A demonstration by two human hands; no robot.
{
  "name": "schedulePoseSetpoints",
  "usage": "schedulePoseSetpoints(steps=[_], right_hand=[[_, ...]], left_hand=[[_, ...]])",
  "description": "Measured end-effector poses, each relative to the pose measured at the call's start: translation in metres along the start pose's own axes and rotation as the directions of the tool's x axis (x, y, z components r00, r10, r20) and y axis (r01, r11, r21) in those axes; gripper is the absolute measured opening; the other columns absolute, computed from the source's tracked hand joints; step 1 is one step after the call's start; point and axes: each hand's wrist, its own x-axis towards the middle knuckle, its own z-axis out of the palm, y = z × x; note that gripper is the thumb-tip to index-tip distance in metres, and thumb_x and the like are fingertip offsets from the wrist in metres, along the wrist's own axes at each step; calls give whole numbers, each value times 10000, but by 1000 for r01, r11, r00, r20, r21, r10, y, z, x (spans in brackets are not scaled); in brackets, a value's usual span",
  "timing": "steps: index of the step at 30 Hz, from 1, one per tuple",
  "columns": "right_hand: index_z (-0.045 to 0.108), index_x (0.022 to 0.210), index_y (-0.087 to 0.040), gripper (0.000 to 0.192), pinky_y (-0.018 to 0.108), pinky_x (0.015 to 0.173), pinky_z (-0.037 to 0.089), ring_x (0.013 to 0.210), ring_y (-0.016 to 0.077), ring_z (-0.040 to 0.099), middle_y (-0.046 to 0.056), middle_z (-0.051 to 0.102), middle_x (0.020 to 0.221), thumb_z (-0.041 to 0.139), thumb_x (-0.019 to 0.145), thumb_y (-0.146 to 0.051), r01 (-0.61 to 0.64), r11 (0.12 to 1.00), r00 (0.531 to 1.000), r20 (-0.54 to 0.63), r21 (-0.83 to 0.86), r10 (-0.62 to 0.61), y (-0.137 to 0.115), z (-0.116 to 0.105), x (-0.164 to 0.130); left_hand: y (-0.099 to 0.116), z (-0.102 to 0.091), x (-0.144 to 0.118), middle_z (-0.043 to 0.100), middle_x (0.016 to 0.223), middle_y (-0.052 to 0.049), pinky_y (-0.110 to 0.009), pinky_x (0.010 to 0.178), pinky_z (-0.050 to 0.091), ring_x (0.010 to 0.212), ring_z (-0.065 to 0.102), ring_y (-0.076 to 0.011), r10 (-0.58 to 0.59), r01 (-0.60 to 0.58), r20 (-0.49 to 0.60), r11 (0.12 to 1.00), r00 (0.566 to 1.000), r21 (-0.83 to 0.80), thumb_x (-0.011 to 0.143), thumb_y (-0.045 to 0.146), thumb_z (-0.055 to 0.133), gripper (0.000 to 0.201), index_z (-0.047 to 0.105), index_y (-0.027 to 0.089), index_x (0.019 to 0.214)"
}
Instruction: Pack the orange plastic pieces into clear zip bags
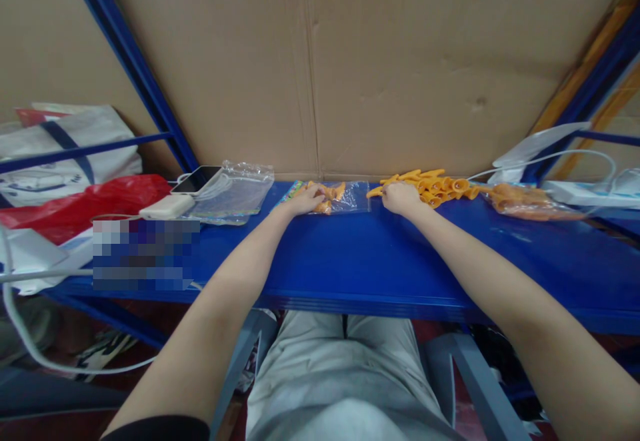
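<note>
Packet (350, 198) partly beneath left hand (307, 199)

Looks like a workshop: blue metal shelving bench (360, 254) under your left hand (309, 199), clear plastic bags (250, 191) left of it, matching orange plastic parts (450, 190) heaped at your right hand (401, 198), cardboard sheeting (410, 74) behind.

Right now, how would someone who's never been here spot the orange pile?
Find the long blue tabletop, then its back edge by the tall cardboard. There, by the right hand, lies a heap of orange pieces. Unlike the ones in the clear bag farther right, these lie loose, many showing round open ends.
</note>
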Motion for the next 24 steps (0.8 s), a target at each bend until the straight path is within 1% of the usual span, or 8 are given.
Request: schedulePoseSetpoints(steps=[3, 6, 8, 10, 13, 16, 21, 24], right_hand=[[778, 944, -123, 242, 383, 927, 472, 1040, 322, 675, 200, 745, 1007, 557, 873, -191, -2, 995, 1000, -4, 104, 2, 1, -4, 3], [780, 1026, -136, 312, 298, 787, 518, 801, 225, 706, 113, 765, 891, 505, 879, -140, 32, 959, 997, 54, 282, -49, 9, -6, 7], [763, 1118, -147, 372, 273, 750, 528, 748, 186, 693, 76, 770, 909, 512, 847, -99, 102, 925, 985, 95, 366, -146, 16, -4, 10], [762, 1138, -180, 422, 271, 787, 531, 821, 185, 693, 56, 772, 981, 532, 802, -68, 225, 896, 952, 111, 383, -286, 23, 0, 15], [786, 1083, -212, 419, 303, 889, 510, 948, 209, 672, 58, 764, 1028, 543, 776, -62, 399, 862, 883, 122, 312, -453, 32, 7, 21], [776, 1113, -247, 408, 343, 935, 485, 1018, 227, 643, 67, 737, 1061, 577, 788, -102, 469, 864, 855, 152, 183, -496, 35, 8, 22], [771, 1031, -270, 247, 451, 955, 438, 1242, 331, 508, 98, 616, 1292, 708, 793, -280, 380, 924, 918, 139, -44, -371, 30, -3, 11], [745, 904, -215, 125, 437, 931, 421, 1220, 326, 521, 112, 650, 1230, 692, 823, -294, 322, 943, 938, 162, -86, -305, 26, -9, 8]], left_hand=[[-9, -4, 0, 675, 1034, -24, -376, 1036, 438, 1099, 619, -229, -21, 22, -25, 1000, 999, 21, 846, 299, 509, 118, 601, 242, 892], [-17, -9, -1, 685, 1061, -30, -370, 1017, 454, 1093, 627, -234, -59, 60, -34, 998, 998, 31, 853, 311, 501, 162, 626, 243, 929], [-19, -13, -3, 688, 1096, -36, -357, 1017, 454, 1106, 626, -234, -97, 98, -29, 994, 995, 40, 861, 315, 492, 206, 643, 233, 975], [-20, -16, -5, 689, 1135, -44, -340, 1032, 442, 1134, 618, -232, -138, 140, -25, 989, 990, 52, 868, 310, 482, 252, 652, 218, 1030], [-18, -18, -7, 685, 1181, -53, -323, 1057, 419, 1174, 603, -229, -171, 173, -28, 982, 985, 77, 881, 308, 476, 287, 657, 210, 1080], [-15, -17, -9, 689, 1177, -54, -327, 1061, 418, 1182, 602, -233, -166, 171, -53, 980, 985, 100, 886, 301, 480, 278, 666, 212, 1072], [-12, -16, -10, 697, 1188, -42, -321, 1068, 416, 1186, 601, -221, -87, 94, -74, 990, 993, 107, 891, 259, 466, 288, 689, 205, 1064], [-10, -17, -11, 686, 1235, -67, -402, 1134, 350, 1254, 559, -252, -113, 134, -146, 980, 983, 144, 916, 259, 438, 306, 710, 195, 1041]])
